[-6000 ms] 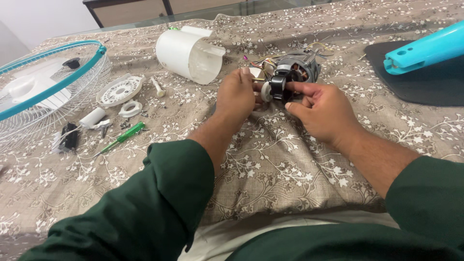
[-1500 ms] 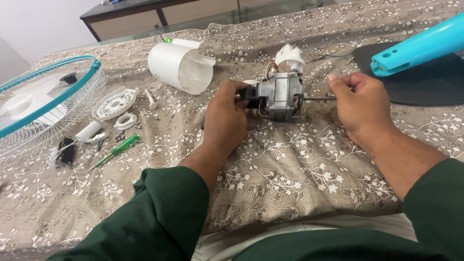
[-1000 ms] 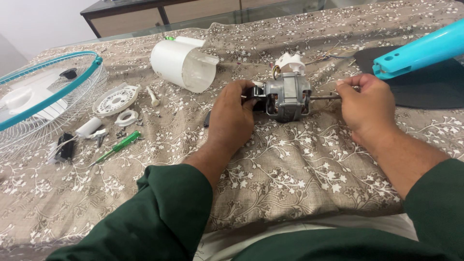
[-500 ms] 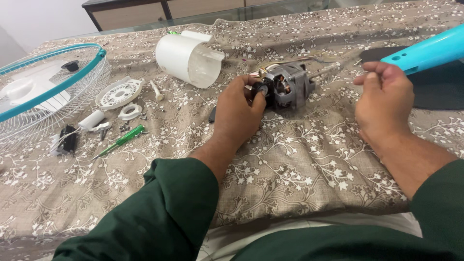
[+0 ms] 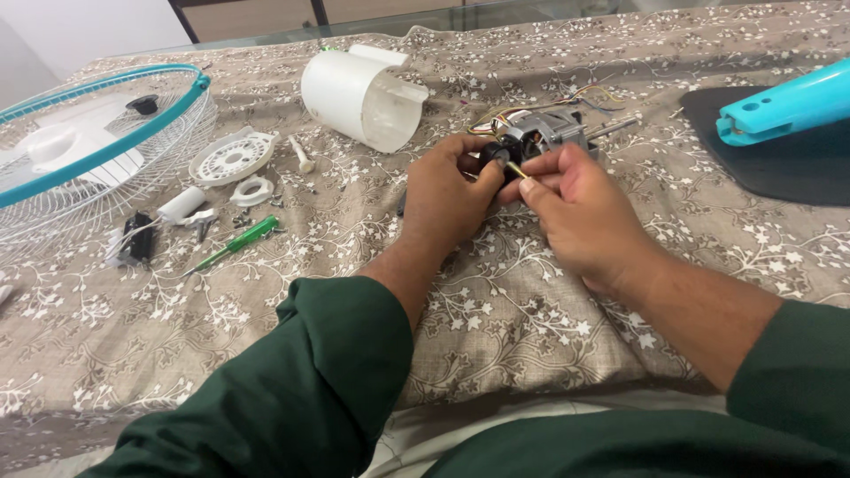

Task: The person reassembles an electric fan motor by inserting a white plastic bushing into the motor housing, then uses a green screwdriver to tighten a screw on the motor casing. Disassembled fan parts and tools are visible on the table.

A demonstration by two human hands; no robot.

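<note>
A small fan motor (image 5: 547,133) with coloured wires and a metal shaft lies on the patterned cloth (image 5: 549,310). My left hand (image 5: 447,190) grips its near black end. My right hand (image 5: 580,208) pinches a small brass-coloured screw (image 5: 516,169) against that same end, fingertips touching the left thumb. The shaft points away to the right.
A white plastic motor housing (image 5: 359,96) lies behind the hands. At the left are a wire fan guard with a teal rim (image 5: 106,146), a white round cap (image 5: 233,159), small white parts, screws, a black part (image 5: 139,239) and a green screwdriver (image 5: 237,242). A teal fan stand on a black base (image 5: 779,142) is at the right.
The motor was turned so its black end faces me. My right hand left the shaft, came back from the right and now holds a small screw at the motor's near end.
</note>
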